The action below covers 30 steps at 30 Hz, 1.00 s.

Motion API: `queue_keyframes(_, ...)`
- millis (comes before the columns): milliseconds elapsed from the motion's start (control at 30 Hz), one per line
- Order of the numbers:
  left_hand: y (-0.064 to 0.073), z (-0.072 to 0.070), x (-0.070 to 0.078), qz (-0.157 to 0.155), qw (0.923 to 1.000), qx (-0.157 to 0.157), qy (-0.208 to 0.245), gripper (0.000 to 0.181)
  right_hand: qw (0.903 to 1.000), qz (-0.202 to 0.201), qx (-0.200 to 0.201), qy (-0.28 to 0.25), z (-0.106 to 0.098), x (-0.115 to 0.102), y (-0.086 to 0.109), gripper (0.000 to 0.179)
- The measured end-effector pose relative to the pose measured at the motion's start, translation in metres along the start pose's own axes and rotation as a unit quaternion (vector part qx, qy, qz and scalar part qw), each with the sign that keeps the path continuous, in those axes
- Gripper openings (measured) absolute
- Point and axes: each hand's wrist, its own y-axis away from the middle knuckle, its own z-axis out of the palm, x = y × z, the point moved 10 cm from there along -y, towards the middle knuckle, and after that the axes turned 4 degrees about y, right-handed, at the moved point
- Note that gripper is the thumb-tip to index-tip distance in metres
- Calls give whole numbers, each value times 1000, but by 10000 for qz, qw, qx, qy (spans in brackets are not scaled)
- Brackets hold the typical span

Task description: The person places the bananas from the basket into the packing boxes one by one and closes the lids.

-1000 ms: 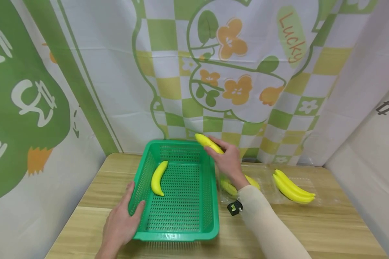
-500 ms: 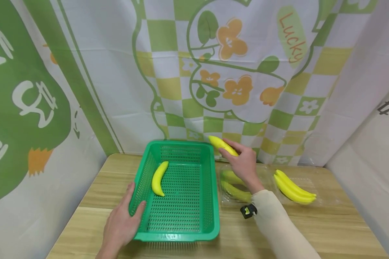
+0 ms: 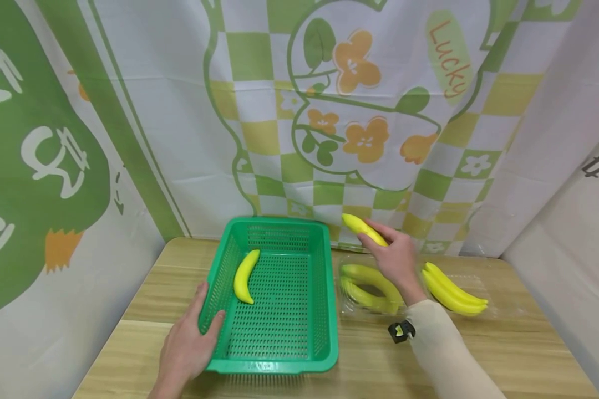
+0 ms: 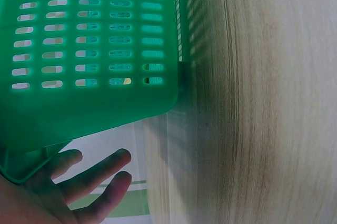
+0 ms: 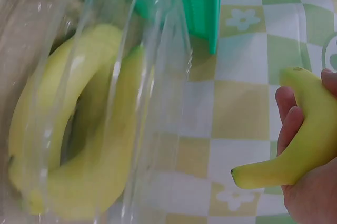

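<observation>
Right wrist view, banana (image 5: 310, 134) gripped in fingers (image 5: 290, 129), both ends jutting beyond

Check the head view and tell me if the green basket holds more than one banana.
No, only one banana lies in the green basket, on its floor.

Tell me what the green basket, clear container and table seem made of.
Green basket: likely moulded plastic, low sheen, regular slots. Clear container: probably thin plastic, glossy; bright highlights along its ridges. Table: wood or printed laminate, fairly matte; grain shows.
</observation>
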Motion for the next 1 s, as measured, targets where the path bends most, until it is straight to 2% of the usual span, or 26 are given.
queue_keyframes(233,0,0,0,0,10000,10,10,79,9994,337,46,26,-18,16,5,47)
queue_keyframes(533,0,0,-1,-6,10000,17,11,79,9972,338,355,567,-47,35,17,47)
queue_keyframes(900,0,0,-1,-3,10000,27,-5,79,9954,577,623,437,-75,64,27,48)
queue_keyframes(1000,0,1,-1,-13,10000,1,-14,79,9943,655,638,556,-82,71,31,49)
